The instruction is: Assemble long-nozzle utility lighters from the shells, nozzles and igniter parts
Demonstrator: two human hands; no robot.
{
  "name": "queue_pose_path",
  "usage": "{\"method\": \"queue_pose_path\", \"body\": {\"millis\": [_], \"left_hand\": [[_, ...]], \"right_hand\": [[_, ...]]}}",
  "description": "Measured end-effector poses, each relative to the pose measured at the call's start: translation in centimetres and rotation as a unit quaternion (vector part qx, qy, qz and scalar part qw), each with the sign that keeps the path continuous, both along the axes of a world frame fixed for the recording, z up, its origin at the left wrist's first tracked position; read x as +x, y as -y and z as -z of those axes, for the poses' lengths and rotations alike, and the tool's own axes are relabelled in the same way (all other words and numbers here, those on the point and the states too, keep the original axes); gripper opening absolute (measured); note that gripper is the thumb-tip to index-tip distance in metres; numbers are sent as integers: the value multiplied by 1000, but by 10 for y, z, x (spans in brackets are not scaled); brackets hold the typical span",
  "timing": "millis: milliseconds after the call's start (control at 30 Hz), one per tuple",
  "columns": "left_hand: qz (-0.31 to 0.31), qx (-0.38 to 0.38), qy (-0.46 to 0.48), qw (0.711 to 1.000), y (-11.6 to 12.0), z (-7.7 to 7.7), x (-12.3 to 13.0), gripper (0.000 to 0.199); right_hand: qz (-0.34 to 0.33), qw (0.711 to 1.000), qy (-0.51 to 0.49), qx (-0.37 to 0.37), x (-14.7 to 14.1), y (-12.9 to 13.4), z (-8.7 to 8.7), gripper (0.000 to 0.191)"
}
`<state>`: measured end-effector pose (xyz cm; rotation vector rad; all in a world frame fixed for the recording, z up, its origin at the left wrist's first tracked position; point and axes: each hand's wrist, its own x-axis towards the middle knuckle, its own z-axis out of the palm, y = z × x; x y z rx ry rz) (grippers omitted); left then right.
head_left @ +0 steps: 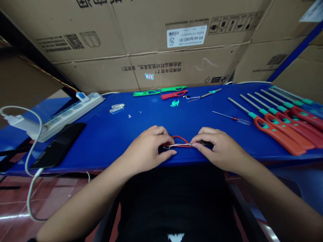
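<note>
At the near edge of the blue table, a red lighter half-shell (181, 137) lies between my two hands, with thin white wires (178, 145) running along it. My left hand (150, 148) is closed round the shell's left end, which its fingers partly hide. With thumb and forefinger, my right hand (219, 144) pinches the other end where the wires meet a dark rod (207, 144). Most of that rod is covered by my fingers. Beyond my hands lie green half-shells (146, 93), another red half-shell (174, 95) and small turquoise parts (174, 103).
Several long-necked lighters (280, 131) lie on the right, near a screwdriver (232, 117). A metal lighter tube (211, 93) with wires lies farther back. On the left are a power strip (68, 114), a black phone (60, 144) and clear capsules (117, 108). Cardboard (151, 37) stands behind.
</note>
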<state>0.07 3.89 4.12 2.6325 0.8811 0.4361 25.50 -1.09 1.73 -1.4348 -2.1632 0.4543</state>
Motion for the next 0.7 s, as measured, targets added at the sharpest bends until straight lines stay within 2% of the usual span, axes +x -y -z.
{"method": "queue_pose_path", "body": {"millis": [167, 533, 700], "left_hand": [[5, 11, 24, 1000, 2, 5, 1, 14], [43, 2, 21, 999, 7, -2, 1, 16], [25, 27, 35, 999, 5, 1, 2, 17]], "right_hand": [[0, 1000, -7, -1, 0, 0, 0, 17], [-7, 1000, -13, 9, 0, 0, 0, 17], [-4, 1000, -10, 1, 0, 1, 1, 17]]}}
